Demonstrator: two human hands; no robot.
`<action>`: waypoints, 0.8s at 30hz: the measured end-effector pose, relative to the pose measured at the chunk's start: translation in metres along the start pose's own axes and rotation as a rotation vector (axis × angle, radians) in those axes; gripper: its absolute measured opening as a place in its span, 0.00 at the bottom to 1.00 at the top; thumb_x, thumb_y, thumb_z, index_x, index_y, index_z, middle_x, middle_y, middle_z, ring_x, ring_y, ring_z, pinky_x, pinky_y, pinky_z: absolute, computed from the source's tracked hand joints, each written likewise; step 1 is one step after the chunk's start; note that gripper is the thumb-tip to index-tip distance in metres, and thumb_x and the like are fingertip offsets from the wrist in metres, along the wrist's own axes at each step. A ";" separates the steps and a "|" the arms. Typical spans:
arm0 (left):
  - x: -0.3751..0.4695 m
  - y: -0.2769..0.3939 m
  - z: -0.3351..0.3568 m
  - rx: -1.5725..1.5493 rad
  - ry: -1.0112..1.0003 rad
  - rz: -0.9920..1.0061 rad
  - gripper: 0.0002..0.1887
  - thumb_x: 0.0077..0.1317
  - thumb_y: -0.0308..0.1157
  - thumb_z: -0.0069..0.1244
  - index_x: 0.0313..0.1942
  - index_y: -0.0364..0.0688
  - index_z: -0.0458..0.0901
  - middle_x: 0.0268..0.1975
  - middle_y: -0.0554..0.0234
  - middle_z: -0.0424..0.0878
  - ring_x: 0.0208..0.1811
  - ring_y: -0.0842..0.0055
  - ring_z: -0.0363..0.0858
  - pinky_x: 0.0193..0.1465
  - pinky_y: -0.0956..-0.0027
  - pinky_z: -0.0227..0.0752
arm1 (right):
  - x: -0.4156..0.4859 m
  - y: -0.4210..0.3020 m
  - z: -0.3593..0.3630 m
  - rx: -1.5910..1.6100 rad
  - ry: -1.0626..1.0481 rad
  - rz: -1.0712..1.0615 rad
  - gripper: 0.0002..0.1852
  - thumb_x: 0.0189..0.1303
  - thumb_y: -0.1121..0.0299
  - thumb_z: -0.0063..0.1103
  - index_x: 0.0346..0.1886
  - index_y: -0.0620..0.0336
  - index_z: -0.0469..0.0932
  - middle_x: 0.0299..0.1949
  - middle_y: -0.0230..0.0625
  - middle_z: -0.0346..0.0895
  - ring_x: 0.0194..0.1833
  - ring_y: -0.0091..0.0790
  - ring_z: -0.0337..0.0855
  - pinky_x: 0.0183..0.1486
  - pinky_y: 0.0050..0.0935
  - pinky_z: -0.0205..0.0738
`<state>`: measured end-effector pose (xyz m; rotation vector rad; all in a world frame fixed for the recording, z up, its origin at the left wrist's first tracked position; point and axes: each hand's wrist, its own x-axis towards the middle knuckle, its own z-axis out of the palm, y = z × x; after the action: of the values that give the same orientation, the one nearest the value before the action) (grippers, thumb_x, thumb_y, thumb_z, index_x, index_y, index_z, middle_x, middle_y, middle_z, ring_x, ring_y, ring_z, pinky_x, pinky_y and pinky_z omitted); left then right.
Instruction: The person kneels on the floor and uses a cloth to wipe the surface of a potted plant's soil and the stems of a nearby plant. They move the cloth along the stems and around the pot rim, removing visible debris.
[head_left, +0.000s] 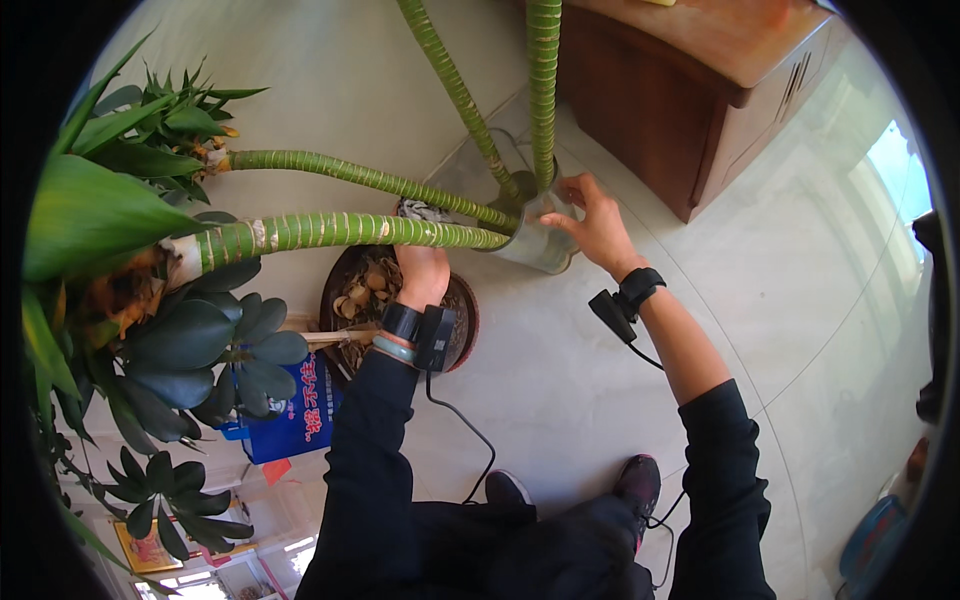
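Note:
Several thick green ringed plant stems (341, 229) lean out of a clear glass vase (541, 238) standing on the tiled floor. At the vase's right rim is my right hand (592, 221), thumb and fingers curved around its edge. My left hand (422, 271) reaches beneath the lowest stem, next to a crumpled grey cloth or bag (425, 211); its fingers are hidden behind the stem, so what it touches cannot be told. Below that hand sits a round dark plant pot (466, 319) with dry brown pieces on its soil. Both wrists wear black straps with small wired devices.
A brown wooden cabinet (645, 112) stands at the upper right. Broad dark green leaves (180, 337) fill the left side, beside a blue printed bag or box (289, 420). A blue container (874, 536) is at the lower right. Thin cables run from both wrists.

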<state>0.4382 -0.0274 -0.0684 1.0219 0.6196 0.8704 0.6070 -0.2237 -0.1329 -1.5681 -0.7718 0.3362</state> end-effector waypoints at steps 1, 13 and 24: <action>0.009 -0.004 -0.004 -0.080 -0.022 -0.019 0.12 0.76 0.30 0.40 0.57 0.42 0.70 0.51 0.66 0.76 0.54 0.75 0.74 0.60 0.67 0.69 | 0.000 0.000 0.000 0.001 0.002 -0.006 0.36 0.49 0.54 0.77 0.54 0.67 0.70 0.52 0.51 0.81 0.57 0.51 0.79 0.59 0.42 0.73; 0.082 -0.109 -0.080 -0.194 -0.271 -0.490 0.18 0.75 0.39 0.44 0.57 0.37 0.72 0.55 0.53 0.78 0.56 0.65 0.78 0.62 0.60 0.73 | -0.001 -0.001 0.001 0.006 -0.004 -0.043 0.34 0.50 0.55 0.76 0.54 0.64 0.69 0.51 0.50 0.80 0.56 0.53 0.79 0.57 0.43 0.74; 0.084 -0.163 -0.092 -0.271 0.061 -0.581 0.17 0.75 0.40 0.44 0.58 0.40 0.73 0.56 0.55 0.78 0.57 0.66 0.77 0.63 0.60 0.72 | -0.001 0.001 0.004 0.043 -0.001 -0.043 0.34 0.50 0.55 0.75 0.54 0.64 0.69 0.52 0.52 0.78 0.55 0.56 0.78 0.55 0.43 0.75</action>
<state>0.4629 0.0460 -0.2585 0.5245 0.7748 0.4536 0.6036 -0.2211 -0.1351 -1.5096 -0.7930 0.3203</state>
